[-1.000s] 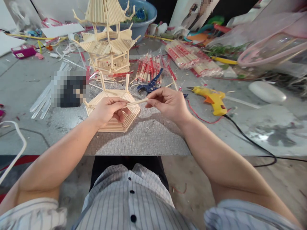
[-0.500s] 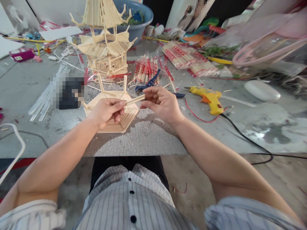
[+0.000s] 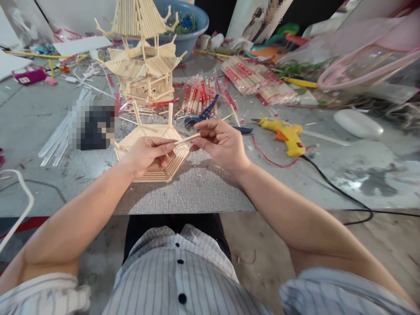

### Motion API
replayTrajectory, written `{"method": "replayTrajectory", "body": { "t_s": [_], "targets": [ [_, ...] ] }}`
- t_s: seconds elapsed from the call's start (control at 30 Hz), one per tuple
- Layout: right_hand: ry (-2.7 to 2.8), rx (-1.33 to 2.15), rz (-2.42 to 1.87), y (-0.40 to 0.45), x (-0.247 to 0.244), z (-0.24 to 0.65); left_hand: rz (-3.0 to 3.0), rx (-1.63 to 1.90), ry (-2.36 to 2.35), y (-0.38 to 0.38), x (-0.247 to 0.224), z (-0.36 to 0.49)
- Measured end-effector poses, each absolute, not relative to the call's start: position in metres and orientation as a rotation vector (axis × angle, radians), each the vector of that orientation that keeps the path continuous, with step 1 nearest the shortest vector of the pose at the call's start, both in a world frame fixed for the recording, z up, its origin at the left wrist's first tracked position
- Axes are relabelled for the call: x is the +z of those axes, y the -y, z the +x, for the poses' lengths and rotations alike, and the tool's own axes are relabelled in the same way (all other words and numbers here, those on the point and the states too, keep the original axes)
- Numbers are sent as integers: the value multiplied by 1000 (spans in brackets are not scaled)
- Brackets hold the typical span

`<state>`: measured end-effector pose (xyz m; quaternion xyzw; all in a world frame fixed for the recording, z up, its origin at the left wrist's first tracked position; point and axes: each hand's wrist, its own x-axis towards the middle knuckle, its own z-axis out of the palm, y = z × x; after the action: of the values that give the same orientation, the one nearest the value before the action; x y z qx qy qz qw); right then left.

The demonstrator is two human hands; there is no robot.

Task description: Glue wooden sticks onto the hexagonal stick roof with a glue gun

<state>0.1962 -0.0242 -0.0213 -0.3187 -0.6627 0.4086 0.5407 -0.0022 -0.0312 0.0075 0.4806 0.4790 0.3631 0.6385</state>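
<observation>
Between my two hands is a short pair of wooden sticks (image 3: 187, 140), lying side by side. My left hand (image 3: 149, 153) pinches their left end with thumb and fingers. At the right end, the thumb and fingertips of my right hand (image 3: 221, 142) close on them. Below the hands, a six-sided base of wooden sticks (image 3: 154, 175) lies on the table, partly covered by my left hand. Short stick posts (image 3: 171, 114) stand up from its far edge. Behind it rises a tiered wooden-stick pagoda (image 3: 144, 65).
Blue-handled pliers (image 3: 205, 114) lie just beyond my right hand. A yellow glue gun (image 3: 285, 133) with a black cord rests to the right. Packs of wrapped chopsticks (image 3: 244, 74) lie behind, clear glue sticks (image 3: 57, 131) to the left. A blue basin (image 3: 197, 22) stands at the back.
My left hand has shifted slightly to the right along the sticks, and the fingers of both hands have adjusted a little. The base and the other items have stayed in place.
</observation>
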Motion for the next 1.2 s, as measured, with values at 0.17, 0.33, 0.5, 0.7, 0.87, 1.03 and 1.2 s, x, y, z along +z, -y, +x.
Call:
{"method": "replayTrajectory", "body": {
  "t_s": [0.17,0.33,0.5,0.7,0.87,1.03,1.2],
  "targets": [
    [1563,975,-786,23,-23,196,1142,839,-1113,34,10,1],
    [1558,975,-790,23,-24,196,1244,862,-1116,35,9,1],
    [1558,981,-811,27,-20,196,1315,853,-1126,34,7,0],
    [1556,924,-814,28,-19,194,1326,835,-1096,34,7,0],
    [1581,791,-811,26,-25,196,1097,822,-1048,33,10,0],
    [1604,745,-833,25,-27,198,996,795,-1014,32,11,-3],
    [1619,770,-831,25,-28,198,989,773,-1020,32,11,-3]
  ]
}}
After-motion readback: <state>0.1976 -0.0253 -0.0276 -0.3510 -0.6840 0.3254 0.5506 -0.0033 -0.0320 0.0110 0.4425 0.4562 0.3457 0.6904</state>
